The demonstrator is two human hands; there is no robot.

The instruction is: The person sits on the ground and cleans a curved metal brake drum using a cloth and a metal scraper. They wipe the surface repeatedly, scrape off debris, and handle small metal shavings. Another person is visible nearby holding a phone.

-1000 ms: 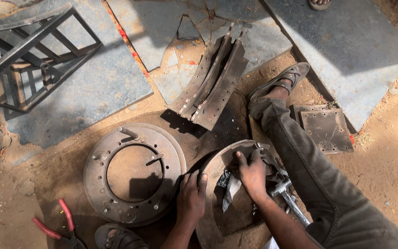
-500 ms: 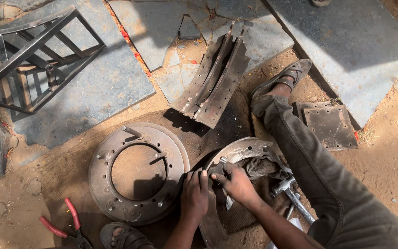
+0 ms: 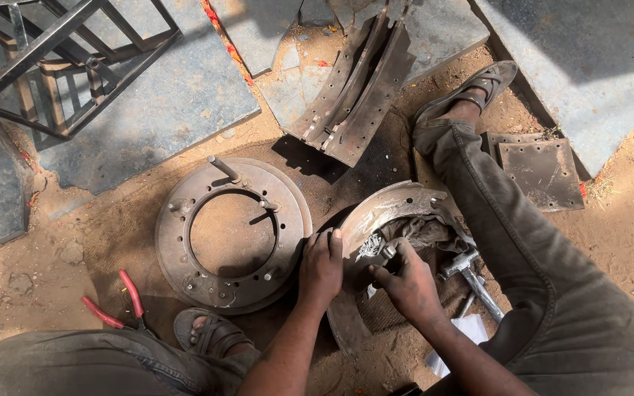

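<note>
Sandy ground | your left hand (image 3: 322, 265) is gripping the curved brake shoe (image 3: 387, 213) beside the round backing plate (image 3: 232, 233) | your right hand (image 3: 409, 282), having slid down from the shoe's upper edge, is pinching a small part inside it.

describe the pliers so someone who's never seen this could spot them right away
Start at the big round metal ring lying flat on the dirt. Look just past its lower left edge, beside the sandalled foot: the pliers lie there. Their red handles are the only bright colour among rusty grey metal.
</note>
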